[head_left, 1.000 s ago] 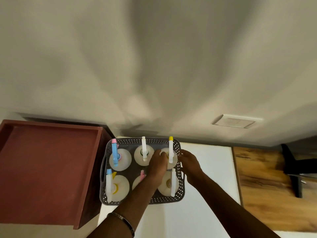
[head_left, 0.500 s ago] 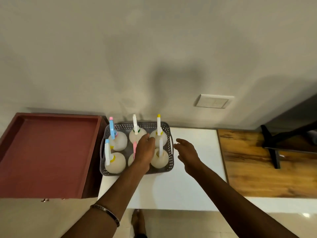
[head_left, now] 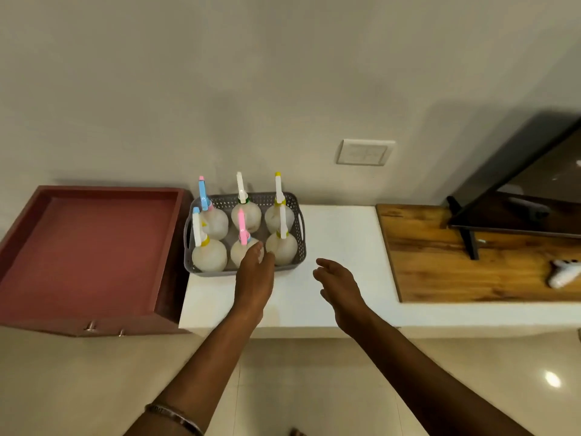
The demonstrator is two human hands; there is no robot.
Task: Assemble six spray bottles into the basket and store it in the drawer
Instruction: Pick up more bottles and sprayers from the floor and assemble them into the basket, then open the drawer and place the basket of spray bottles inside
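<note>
— Head view, looking down. Biggest first?
— Big red drawer (head_left: 91, 253), pulled open, on the left. Flat red floor inside, two small metal knobs on its near front.
— Next?
— White counter (head_left: 339, 247) in the middle, just beside the drawer. Brown wood board (head_left: 471, 265) to its right, touching its edge. Dark screen (head_left: 534, 184) leaning on a black stand over the wood. Small white thing (head_left: 564, 273) lying on the wood, too blurry to name.
— And the basket?
— Gray basket (head_left: 300, 243) with holes in its walls, sitting at the back left corner of the counter, right next to the drawer. Not in the drawer yet.
— Bottles?
— Six spray bottles, all standing up inside, three in back, three in front. Round, white and cloudy. Back row: blue top (head_left: 217, 221), white top (head_left: 246, 215), yellow top (head_left: 276, 217). Front row: white top with a blue tip (head_left: 209, 254), pink top (head_left: 240, 251), white top (head_left: 284, 248).
— Hands?
— Left hand (head_left: 256, 272) reaching over the near wall of the basket, fingers straight, tips between the two front bottles on the right; cannot tell if touching. Holding nothing. Metal bracelet (head_left: 174, 415) on that wrist.
— Other one?
— Right hand (head_left: 341, 286) above the counter, near the basket but apart from it. Fingers loose and a bit bent, holding nothing.
— Anything small on the wall?
— White switch plate (head_left: 364, 152), up behind the counter.
</note>
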